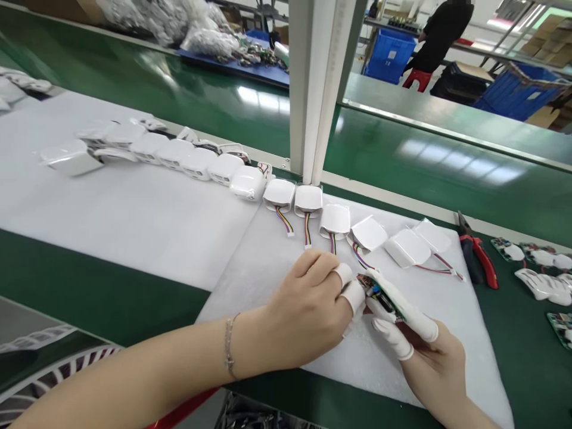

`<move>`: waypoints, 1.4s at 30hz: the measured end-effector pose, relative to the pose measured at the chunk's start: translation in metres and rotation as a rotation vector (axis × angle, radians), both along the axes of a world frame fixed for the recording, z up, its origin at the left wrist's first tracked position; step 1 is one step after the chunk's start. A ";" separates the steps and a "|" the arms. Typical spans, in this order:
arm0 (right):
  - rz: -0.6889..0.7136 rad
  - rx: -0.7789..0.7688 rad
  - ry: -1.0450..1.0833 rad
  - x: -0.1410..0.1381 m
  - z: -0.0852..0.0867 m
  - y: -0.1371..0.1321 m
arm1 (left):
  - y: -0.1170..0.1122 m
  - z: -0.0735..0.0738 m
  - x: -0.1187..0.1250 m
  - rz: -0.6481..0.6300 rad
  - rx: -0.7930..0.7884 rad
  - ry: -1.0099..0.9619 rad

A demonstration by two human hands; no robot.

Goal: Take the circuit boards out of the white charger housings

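Observation:
My right hand (431, 357), with white finger cots on, grips a small green circuit board (383, 298) that carries dark and blue components. The board is tilted above the white foam sheet (254, 286). At its left end my left hand (308, 304), also wearing finger cots, is closed in a pinch; its own fingers hide what is between the tips. Just beyond my hands, white plastic housings (336, 220) have coloured wire leads (307, 231) coming out, with small white connectors on some. One lead (361, 256) reaches close to the board.
More white housings (179, 154) stretch in a row to the left. Red-handled pliers (480, 256) lie right of the foam, near several circuit boards (509, 249). A white post (313, 89) rises behind the row. A person (442, 39) stands in the background near blue bins (389, 55).

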State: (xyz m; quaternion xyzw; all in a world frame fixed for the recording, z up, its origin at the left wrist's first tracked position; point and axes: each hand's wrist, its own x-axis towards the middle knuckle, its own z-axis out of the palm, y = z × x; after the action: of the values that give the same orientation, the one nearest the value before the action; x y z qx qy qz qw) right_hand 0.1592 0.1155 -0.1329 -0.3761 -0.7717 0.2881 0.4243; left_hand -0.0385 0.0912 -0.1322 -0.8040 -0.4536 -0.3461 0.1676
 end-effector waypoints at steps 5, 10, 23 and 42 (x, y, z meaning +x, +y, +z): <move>0.055 -0.161 0.077 0.004 -0.007 0.000 | -0.001 0.003 -0.002 -0.015 -0.021 -0.006; 0.040 -0.214 0.086 0.010 -0.012 0.000 | 0.000 0.004 -0.004 -0.025 -0.037 -0.004; 0.231 -0.159 -0.015 0.010 0.006 -0.001 | -0.003 -0.003 -0.001 -0.049 0.117 -0.095; 0.177 -0.243 0.005 0.047 -0.047 -0.012 | -0.009 -0.015 -0.001 -0.185 0.189 -0.143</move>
State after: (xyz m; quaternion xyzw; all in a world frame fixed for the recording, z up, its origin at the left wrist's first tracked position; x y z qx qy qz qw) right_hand 0.2062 0.1037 -0.1794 -0.3541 -0.7603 0.4167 0.3507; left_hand -0.0391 0.0821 -0.1473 -0.7962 -0.3540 -0.4576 0.1769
